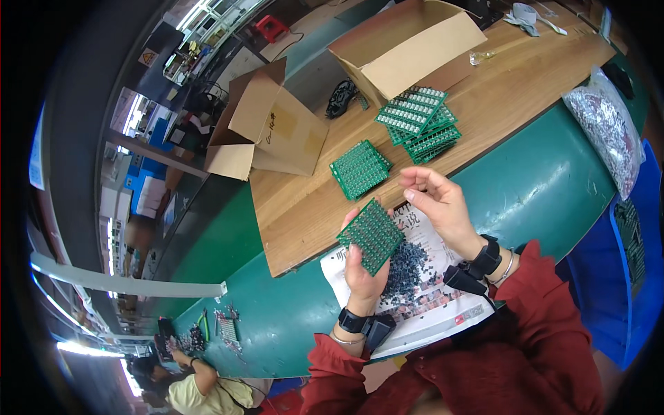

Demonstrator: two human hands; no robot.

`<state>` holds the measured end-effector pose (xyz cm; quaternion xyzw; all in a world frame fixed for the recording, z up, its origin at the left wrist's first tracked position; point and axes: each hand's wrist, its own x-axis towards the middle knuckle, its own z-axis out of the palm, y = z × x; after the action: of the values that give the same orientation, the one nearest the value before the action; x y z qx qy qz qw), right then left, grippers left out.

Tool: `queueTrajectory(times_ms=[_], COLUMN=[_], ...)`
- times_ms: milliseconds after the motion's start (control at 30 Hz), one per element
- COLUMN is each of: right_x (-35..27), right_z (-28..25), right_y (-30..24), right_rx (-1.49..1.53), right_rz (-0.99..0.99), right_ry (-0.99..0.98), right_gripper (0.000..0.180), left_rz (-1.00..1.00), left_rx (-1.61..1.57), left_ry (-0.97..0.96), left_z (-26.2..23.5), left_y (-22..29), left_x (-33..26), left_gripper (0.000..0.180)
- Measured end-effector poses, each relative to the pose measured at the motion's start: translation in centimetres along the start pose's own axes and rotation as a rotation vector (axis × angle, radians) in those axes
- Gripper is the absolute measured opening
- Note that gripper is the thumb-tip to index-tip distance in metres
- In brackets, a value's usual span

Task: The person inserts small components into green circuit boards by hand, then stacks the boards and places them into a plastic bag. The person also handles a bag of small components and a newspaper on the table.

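My left hand (pixel 364 275) grips a green circuit board panel (pixel 374 236) by its edges, with the thumb on the near side. Rows of small parts cover the panel's upper face. Just beyond it, to the right, my right hand (pixel 443 207) hovers with curled fingers and the thumb close to the fingertips; whatever they hold is too small to make out. Under both hands, a pile of small black components (pixel 408 273) lies on a printed newspaper sheet (pixel 432 315). A stack of green panels (pixel 360 170) sits on the wooden board beyond my left hand.
More panels (pixel 417 114) are piled farther back, before an open cardboard box (pixel 422 62). Another open box (pixel 290 131) stands to the left. A clear bag of parts (pixel 609 131) lies at right above a blue bin (pixel 588 277). A co-worker (pixel 200 387) sits lower left.
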<state>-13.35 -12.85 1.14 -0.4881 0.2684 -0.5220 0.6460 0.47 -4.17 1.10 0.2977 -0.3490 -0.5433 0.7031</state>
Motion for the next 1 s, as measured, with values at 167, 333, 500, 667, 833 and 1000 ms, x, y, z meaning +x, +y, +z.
queueTrajectory(times_ms=[167, 333, 500, 667, 833, 1000], right_x=[-1.0, -1.0, -1.0, -1.0, -1.2, -1.2], right_z=[1.0, 0.8, 0.9, 0.8, 1.1, 0.9], right_y=[-0.2, 0.6, 0.2, 1.1, 1.0, 0.9], right_rx=[0.066, -0.052, -0.087, -0.121, -0.149, -0.117], right_rz=[0.142, 0.116, 0.143, 0.036, -0.049, 0.02], right_ry=[-0.064, -0.068, -0.044, -0.084, -0.033, -0.038], right_gripper=[0.021, 0.021, 0.02, 0.022, 0.02, 0.021], left_rz=[-0.086, -0.051, -0.022, 0.042, 0.126, 0.096], left_rx=[-0.07, 0.176, 0.234, 0.391, 0.381, 0.224], left_ry=[0.049, 0.01, -0.023, -0.007, 0.034, 0.063], left_z=[-0.1, -0.3, -0.3, -0.5, -0.2, -0.5], left_y=[0.6, -0.1, -0.5, -0.7, -1.0, -0.6], left_x=[-0.7, -1.3, -1.7, -1.7, -1.9, -1.2], left_gripper=[0.068, 0.072, 0.072, 0.071, 0.069, 0.07])
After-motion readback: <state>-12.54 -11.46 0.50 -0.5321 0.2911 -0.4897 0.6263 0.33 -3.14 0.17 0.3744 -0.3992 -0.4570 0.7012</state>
